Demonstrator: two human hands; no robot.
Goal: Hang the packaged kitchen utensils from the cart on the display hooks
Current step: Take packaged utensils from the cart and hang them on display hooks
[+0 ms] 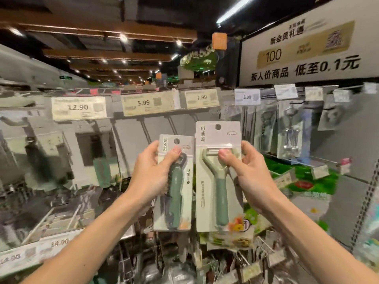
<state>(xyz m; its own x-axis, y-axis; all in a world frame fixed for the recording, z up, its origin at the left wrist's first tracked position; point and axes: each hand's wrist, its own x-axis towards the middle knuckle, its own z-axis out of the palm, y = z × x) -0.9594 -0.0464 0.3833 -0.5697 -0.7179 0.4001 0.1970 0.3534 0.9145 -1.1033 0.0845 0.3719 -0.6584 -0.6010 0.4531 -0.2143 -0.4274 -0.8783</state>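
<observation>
Left hand clamped on opener pkg; right hand clamped on peeler pkg, both upright, near hooks.

Price tags, promo sign, ceiling lights, green packs

— What carries the goods here?

— A grey display wall with metal hooks jutting from it, price tags on their ends: 12.90, 5.99, 7.99, 6.90.

— And what hangs there?

— At far left, blurred packaged tools; at far right, packaged corkscrews. The middle hooks under 5.99 and 7.99 look bare. Lower left, another tag reads 14.90.
</observation>
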